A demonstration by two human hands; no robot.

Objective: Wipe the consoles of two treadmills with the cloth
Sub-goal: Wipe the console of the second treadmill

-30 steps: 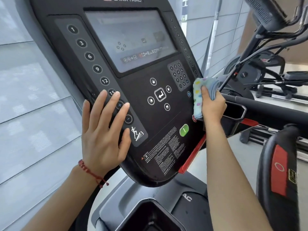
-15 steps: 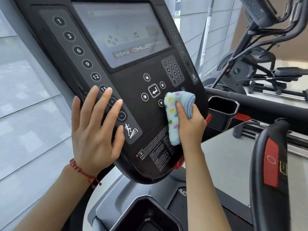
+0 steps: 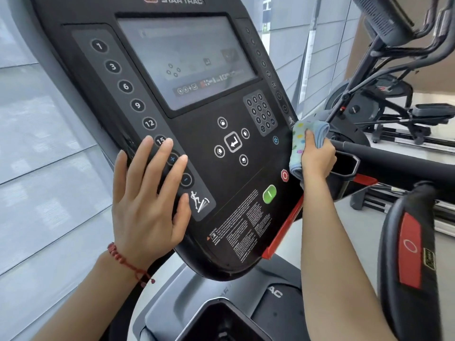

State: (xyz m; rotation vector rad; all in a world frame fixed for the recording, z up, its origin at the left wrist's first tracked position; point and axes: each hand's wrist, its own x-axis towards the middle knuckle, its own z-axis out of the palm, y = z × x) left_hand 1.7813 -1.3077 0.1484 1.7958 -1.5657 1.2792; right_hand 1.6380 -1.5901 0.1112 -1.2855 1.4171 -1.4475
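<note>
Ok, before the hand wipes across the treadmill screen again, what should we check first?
1. Cloth held firmly by the right hand: ok.
2. Cloth touching the console: ok, at its right edge.
3. Left hand steadying the console: ok, flat on the left button strip.
4. Left fingers clear of buttons: not ok, they cover the plus key.
5. Cloth clear of the red stop button: ok, just beside it.
6. Screen clean: cannot tell.
</note>
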